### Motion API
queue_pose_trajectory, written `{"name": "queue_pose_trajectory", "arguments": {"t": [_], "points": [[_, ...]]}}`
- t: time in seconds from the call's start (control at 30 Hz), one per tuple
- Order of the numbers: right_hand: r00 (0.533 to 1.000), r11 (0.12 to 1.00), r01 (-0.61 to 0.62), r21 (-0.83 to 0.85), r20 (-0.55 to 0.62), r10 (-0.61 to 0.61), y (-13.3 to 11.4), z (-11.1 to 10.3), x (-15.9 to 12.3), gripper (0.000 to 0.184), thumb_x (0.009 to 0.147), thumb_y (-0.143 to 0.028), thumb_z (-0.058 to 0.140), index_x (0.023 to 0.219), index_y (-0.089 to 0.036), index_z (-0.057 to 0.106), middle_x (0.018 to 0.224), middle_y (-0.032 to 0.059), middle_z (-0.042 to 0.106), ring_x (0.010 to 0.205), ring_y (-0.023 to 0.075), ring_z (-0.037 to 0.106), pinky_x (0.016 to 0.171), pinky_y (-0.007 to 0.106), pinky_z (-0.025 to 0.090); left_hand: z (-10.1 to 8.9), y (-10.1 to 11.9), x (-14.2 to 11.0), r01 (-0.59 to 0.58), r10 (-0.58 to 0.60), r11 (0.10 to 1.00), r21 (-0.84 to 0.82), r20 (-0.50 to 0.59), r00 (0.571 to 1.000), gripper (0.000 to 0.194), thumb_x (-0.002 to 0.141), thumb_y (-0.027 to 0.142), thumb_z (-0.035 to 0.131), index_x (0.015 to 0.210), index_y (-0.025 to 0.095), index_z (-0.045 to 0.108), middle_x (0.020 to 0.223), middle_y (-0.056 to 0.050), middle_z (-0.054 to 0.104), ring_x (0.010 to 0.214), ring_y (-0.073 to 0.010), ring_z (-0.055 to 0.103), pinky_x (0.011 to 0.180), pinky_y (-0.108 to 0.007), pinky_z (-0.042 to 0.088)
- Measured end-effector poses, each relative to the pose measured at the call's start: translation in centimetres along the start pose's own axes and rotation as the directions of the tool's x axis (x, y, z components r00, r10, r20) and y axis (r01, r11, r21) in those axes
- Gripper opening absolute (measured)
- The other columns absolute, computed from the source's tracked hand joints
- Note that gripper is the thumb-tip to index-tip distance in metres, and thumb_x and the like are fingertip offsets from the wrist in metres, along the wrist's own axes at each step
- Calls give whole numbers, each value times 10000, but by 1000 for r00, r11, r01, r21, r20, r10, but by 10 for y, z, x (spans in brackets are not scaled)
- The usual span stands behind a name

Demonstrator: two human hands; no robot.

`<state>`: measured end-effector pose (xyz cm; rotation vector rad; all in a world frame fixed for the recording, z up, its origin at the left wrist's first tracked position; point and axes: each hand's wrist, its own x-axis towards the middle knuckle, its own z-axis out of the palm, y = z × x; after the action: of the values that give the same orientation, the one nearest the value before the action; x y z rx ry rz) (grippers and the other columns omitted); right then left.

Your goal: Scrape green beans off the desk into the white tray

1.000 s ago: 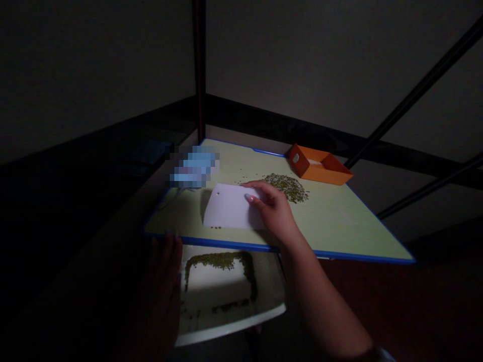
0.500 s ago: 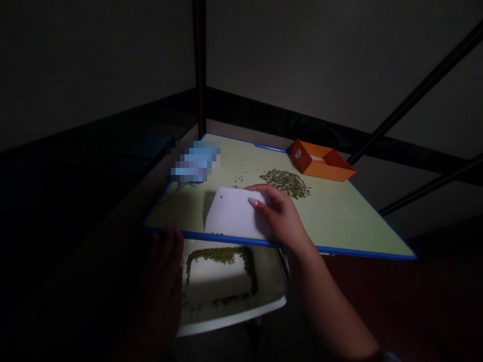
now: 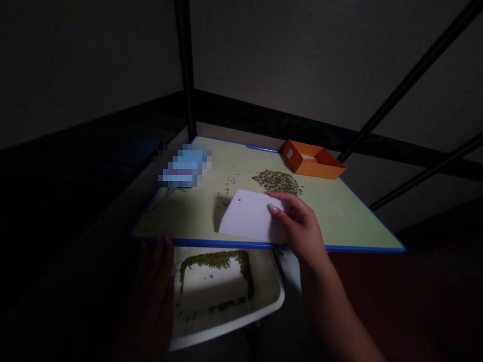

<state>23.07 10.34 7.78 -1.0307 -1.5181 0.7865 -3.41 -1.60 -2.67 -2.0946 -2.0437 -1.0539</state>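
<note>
A white plastic scraper [image 3: 249, 216] is held upright on the board near its front edge. My right hand [image 3: 302, 221] grips it by its right side, thumb on the near face. Behind it lies a loose heap of small green beans [image 3: 277, 181], with a few strays to the left. Below the edge is a white tray [image 3: 230, 329], with more beans [image 3: 217, 259] along its far and right sides. In deep shadow, my left hand [image 3: 156, 291] is beside the tray's left side. Its fingers are stretched toward the board's edge; whether it touches the tray is unclear.
The pale green board [image 3: 339, 216] has a blue rim. An orange open box [image 3: 315, 161] sits at its back right. A blurred-out light blue object [image 3: 184, 166] stands at the left, a thin cord beside it. Dark-framed wall panels rise behind.
The scraper and my right hand have moved right along the front edge. A few beans that were at the edge are gone from there, and several loose ones now show on the tray's floor.
</note>
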Motion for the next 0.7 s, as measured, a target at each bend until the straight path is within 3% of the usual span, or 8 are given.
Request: {"name": "queue_pose_trajectory", "arguments": {"t": [0.17, 0.3, 0.37, 0.43, 0.5, 0.53, 0.6, 0.7], "points": [[955, 991, -75, -115, -293, 38, 6, -37, -16, 219, 801, -320, 728, 995, -234, 676, 966, 37, 742, 788, 183, 661, 659, 296, 513, 3, -2, -1, 17, -17, 1000, -15, -14, 1000, 656, 892, 315, 361, 1504, 392, 138, 1658, 27, 197, 1506, -262, 207, 1165, -565, 310], [931, 962, -12, -273, -354, -89, -2, -39, -33, 243, 850, -299, 678, 1080, -231, 643, 1001, 54, 737, 711, 165, 663, 570, 267, 517, 2, -2, -2, 4, -5, 999, -42, -25, 1000, 666, 885, 323, 362, 1501, 413, 124, 1662, 58, 176, 1510, -257, 205, 1184, -566, 280], [939, 909, 115, -401, -256, -232, -13, -28, -43, 219, 874, -230, 647, 1093, -242, 648, 987, 43, 747, 716, 160, 686, 577, 257, 541, 2, -5, -3, -2, 1, 999, -49, -16, 1000, 675, 876, 329, 380, 1499, 417, 134, 1662, 67, 174, 1513, -261, 200, 1200, -569, 247], [918, 829, 345, -440, -28, -396, -26, -13, -52, 199, 896, -134, 590, 1051, -243, 651, 922, 21, 768, 777, 159, 725, 679, 262, 586, 3, -11, -4, -1, 1, 998, -59, 10, 1000, 690, 868, 329, 384, 1502, 411, 126, 1668, 71, 145, 1520, -266, 176, 1219, -572, 206], [804, 712, 591, -379, 200, -561, -36, 0, -59, 252, 907, -77, 506, 1074, -204, 644, 950, 52, 783, 868, 182, 744, 775, 305, 608, 5, -19, -3, -8, 11, 998, -65, 47, 999, 713, 859, 321, 381, 1508, 401, 94, 1673, 78, 102, 1527, -271, 140, 1234, -578, 184], [763, 669, 644, -370, 258, -592, -38, 5, -61, 249, 923, -86, 480, 1089, -178, 642, 969, 77, 787, 882, 195, 748, 781, 323, 615, 7, -23, -2, -15, 17, 998, -55, 20, 1000, 718, 853, 322, 388, 1506, 405, 102, 1672, 86, 105, 1528, -275, 134, 1238, -585, 173], [719, 608, 694, -387, 312, -621, -39, 8, -63, 242, 946, -115, 458, 1110, -151, 633, 995, 101, 789, 895, 209, 753, 782, 342, 625, 10, -29, 0, -46, 46, 998, -34, 3, 999, 726, 846, 322, 386, 1503, 416, 93, 1670, 107, 90, 1528, -285, 123, 1240, -609, 156], [751, 627, 646, -435, 221, -621, -29, -1, -61, 252, 930, -90, 452, 1102, -172, 617, 955, 85, 791, 867, 193, 754, 772, 326, 625, 11, -29, 2, -29, 30, 999, -21, 15, 999, 732, 847, 323, 387, 1500, 431, 77, 1668, 134, 46, 1534, -287, 81, 1241, -628, 130]]}}
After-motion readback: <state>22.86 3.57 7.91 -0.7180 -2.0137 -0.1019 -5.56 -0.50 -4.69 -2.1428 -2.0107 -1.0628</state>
